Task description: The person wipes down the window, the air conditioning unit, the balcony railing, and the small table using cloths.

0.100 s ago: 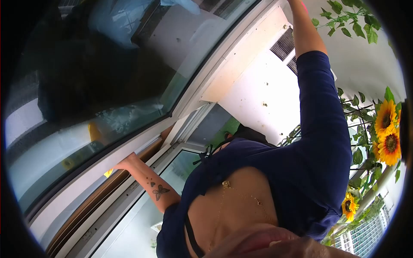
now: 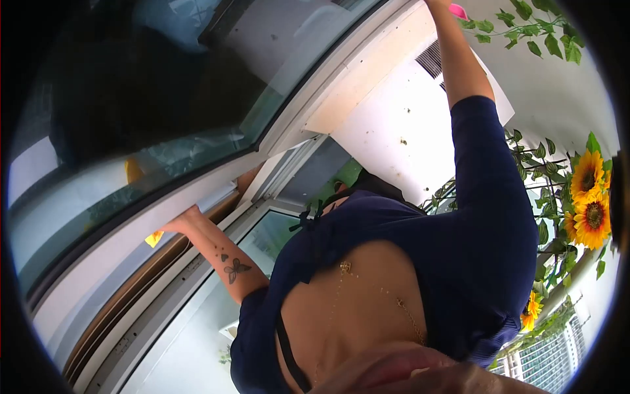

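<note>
My left hand (image 2: 184, 222), at the end of the tattooed forearm, is against the white frame (image 2: 128, 240) of a glass window panel (image 2: 190, 111). A small yellow piece (image 2: 154, 238), perhaps cloth, shows at its fingers, which are mostly hidden by the frame. Raised to the top edge of the view is my right arm (image 2: 462, 62), near the panel's upper frame. Only the wrist end of my right hand (image 2: 438, 4) shows, its fingers cut off. Beside it is a bright pink thing (image 2: 458, 11), too little of it visible to name.
A white panel with dark vents (image 2: 430, 59) lies beyond the frame. Brown and metal sill tracks (image 2: 141, 295) run at lower left. On the right hang sunflowers (image 2: 592, 220) and green leafy vines (image 2: 551, 39). A building (image 2: 545, 354) shows at lower right.
My left hand and the yellow piece have shifted slightly up and left in the view. More of the pink thing shows by my right wrist, and the right forearm sits slightly lower.
</note>
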Demonstrator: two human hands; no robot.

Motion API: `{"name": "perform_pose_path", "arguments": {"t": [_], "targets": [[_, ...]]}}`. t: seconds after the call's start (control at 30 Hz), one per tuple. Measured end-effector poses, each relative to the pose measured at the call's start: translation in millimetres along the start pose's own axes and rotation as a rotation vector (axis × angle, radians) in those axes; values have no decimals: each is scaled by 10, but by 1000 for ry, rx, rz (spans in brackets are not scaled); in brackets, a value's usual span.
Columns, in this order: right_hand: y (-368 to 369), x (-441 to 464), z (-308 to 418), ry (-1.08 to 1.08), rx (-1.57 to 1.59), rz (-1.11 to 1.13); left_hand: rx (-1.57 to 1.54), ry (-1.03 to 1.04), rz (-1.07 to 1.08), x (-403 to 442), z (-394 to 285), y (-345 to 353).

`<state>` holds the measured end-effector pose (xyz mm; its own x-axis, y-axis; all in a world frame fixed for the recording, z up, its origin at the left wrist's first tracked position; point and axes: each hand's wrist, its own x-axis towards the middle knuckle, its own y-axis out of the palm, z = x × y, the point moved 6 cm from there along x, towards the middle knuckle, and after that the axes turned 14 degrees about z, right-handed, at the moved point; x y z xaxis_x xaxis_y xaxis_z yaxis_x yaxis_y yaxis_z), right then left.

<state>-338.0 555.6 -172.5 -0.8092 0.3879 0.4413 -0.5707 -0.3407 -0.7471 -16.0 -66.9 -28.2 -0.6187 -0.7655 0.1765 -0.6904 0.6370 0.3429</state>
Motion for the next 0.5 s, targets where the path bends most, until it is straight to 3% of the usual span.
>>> {"name": "perform_pose_path", "arguments": {"t": [0.13,0.3,0.43,0.5], "targets": [[-250,-1832,1394,-102,305,170,-24,84,234,116,-202,27],[-345,-3748,2811,-326,748,552,-152,88,268,184,-185,62],[-414,-4247,3178,-483,743,651,-135,18,352,146,-127,-67],[-349,-4010,2925,-590,624,884,17,-28,314,168,-58,-371]]}}
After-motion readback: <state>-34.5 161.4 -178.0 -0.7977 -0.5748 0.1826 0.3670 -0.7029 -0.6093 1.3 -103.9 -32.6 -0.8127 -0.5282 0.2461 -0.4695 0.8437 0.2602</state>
